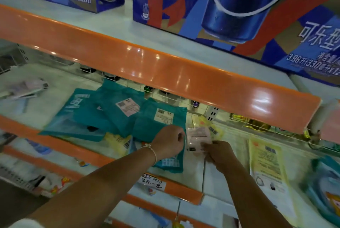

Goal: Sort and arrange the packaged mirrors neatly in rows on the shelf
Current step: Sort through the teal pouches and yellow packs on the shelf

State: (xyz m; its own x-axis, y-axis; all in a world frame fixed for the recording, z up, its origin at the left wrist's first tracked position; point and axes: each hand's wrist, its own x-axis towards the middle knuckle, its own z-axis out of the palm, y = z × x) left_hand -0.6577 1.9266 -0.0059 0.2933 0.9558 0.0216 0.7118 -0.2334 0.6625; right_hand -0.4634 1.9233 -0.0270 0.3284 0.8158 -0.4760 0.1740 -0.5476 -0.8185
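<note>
- While the left hand pins a teal packet on the shelf in a curled grip, it steadies the untidy overlapping pile.
- Right hand pinches a pink packet, likely to place it in a row.

several mirror packets lie overlapping on the middle shelf at frame centre, with the drinks cartons on the shelf above. just right of them lies a small packet, a flat packet further right.
</note>
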